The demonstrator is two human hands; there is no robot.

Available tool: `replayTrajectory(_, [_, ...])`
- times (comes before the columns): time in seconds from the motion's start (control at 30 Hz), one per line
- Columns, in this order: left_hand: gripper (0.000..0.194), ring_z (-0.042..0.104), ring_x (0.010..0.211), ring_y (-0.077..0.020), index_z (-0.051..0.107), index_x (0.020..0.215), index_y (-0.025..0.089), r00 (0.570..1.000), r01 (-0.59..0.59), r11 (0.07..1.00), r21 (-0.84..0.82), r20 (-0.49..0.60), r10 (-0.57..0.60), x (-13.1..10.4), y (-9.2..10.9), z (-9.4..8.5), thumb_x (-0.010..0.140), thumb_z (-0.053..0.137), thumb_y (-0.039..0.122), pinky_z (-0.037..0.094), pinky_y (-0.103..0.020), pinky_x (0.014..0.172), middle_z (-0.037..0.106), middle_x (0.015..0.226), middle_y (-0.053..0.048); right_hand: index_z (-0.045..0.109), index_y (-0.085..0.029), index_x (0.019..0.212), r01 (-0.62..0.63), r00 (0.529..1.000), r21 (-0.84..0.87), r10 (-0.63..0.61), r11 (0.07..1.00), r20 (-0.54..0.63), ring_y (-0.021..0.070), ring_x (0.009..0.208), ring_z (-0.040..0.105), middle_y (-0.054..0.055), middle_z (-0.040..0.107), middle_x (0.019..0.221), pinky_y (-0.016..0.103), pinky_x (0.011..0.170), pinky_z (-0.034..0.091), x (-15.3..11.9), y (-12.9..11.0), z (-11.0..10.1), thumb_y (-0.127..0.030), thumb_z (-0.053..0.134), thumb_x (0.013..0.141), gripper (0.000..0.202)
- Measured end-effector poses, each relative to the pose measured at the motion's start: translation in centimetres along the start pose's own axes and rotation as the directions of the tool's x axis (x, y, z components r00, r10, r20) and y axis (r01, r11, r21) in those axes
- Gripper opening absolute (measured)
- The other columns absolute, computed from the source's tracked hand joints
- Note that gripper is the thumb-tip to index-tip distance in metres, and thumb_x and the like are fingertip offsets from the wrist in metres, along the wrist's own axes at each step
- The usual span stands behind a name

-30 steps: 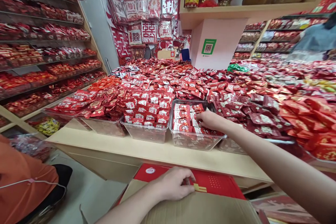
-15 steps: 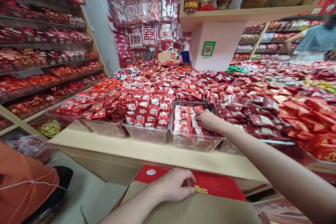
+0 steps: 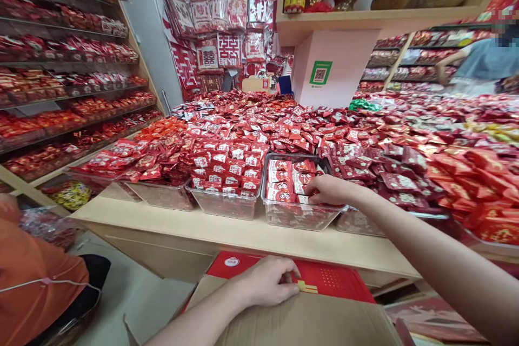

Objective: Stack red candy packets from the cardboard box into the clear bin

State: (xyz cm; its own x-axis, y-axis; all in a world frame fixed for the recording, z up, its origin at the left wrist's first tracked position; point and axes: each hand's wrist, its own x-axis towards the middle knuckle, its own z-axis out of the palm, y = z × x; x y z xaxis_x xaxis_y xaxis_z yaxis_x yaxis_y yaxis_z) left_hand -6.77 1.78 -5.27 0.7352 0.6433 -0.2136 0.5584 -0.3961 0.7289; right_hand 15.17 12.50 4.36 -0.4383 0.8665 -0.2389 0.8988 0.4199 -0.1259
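Observation:
My right hand (image 3: 330, 190) reaches into a clear plastic bin (image 3: 295, 219) on the counter's front edge. Its fingers point down and close on a small red-and-white packet (image 3: 302, 181) at the bin's right side; the fingertips are partly hidden. To their left, similar packets (image 3: 279, 186) lie in neat rows, printed with little figures. Nearer to me, my left hand (image 3: 275, 281) rests with curled fingers at the edge of a cardboard flap (image 3: 308, 316), over a box's red printed panel (image 3: 338, 278).
More bins of red packets (image 3: 225, 173) line the pale wooden counter (image 3: 162, 216), with heaps behind. Stocked shelves (image 3: 73, 92) stand left. A person in orange (image 3: 36, 281) is close at lower left; another person (image 3: 482, 59) stands far right. A wooden shelf (image 3: 377, 19) overhangs the back.
My right hand has shifted slightly to the right and down within the bin, at the packets. My left hand stays at the flap. The whole view has moved a little.

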Motion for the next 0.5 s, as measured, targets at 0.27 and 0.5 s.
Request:
replayTrajectory(0.27, [0.027,0.054,0.069,-0.0115,0.056,0.094,0.021,1.0,0.013,1.0,-0.021,-0.006,-0.013,0.1,-0.2,-0.1,0.072,0.047,0.034,0.04,-0.019,0.061,0.061,0.081,0.0,0.064,-0.018,0.084,0.006,0.994,-0.002,-0.007,1.0,-0.107,0.0152,0.07,0.058,0.005,0.066,0.08,0.02,0.059,0.038,0.1,-1.3,1.0,-0.022,0.049,0.069,0.021])
replayTrajectory(0.5, [0.025,0.054,0.068,-0.0112,0.056,0.092,0.021,1.0,0.016,0.999,-0.046,-0.008,-0.016,0.1,-0.3,0.0,0.071,0.048,0.032,0.04,-0.019,0.061,0.061,0.079,0.0,0.062,-0.016,0.093,-0.142,0.956,-0.121,0.105,0.982,-0.273,0.0184,0.084,0.056,0.008,0.064,0.092,0.023,0.072,0.037,0.1,1.0,-0.4,-0.023,0.044,0.076,0.026])
